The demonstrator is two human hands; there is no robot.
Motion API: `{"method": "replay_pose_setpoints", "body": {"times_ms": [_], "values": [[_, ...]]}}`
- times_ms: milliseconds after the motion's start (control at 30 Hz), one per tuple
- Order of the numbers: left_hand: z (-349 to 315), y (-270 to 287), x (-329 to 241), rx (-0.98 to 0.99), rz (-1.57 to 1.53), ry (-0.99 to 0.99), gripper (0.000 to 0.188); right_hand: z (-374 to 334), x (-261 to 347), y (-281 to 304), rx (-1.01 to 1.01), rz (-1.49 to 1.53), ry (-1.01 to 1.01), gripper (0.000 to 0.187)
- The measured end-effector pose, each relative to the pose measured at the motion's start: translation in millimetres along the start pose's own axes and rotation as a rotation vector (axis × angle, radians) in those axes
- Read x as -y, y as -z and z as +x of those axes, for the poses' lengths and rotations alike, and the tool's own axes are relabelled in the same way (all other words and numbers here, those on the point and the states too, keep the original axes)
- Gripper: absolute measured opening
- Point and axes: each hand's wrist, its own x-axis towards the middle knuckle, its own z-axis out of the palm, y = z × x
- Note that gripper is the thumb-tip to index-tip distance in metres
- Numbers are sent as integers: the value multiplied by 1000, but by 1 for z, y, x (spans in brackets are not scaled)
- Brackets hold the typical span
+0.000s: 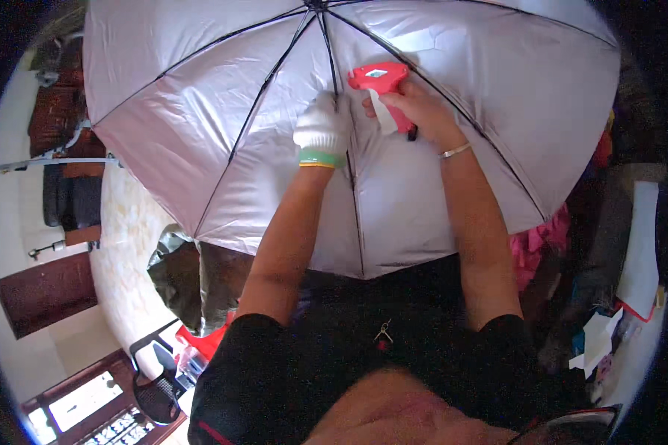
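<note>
Two hands (pixel 321 122) (pixel 424 113), one glove (pixel 318 139), one red tool (pixel 382 80), one umbrella (pixel 408 211).

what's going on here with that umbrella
A person has the pale inside of an open umbrella spread out in front of them. Their left hand, in a white knit glove with a green cuff, is at one of the dark ribs; blur hides whether it grips it. Their bare right hand holds a red-and-white handheld tool close to the fabric.
</note>
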Motion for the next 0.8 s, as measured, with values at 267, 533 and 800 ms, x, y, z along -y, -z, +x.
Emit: {"method": "replay_pose_setpoints", "body": {"times_ms": [267,533,800], "values": [[19,-3,20,269,-840,227,30,2,-39,-34,-346,-301,135,38],[23,-8,30,312,-928,223,28,4,-49,-35,-381,-444,149,30],[21,1,23,280,-906,271,27,-3,-9,-27,-135,-151,-84,27]]}}
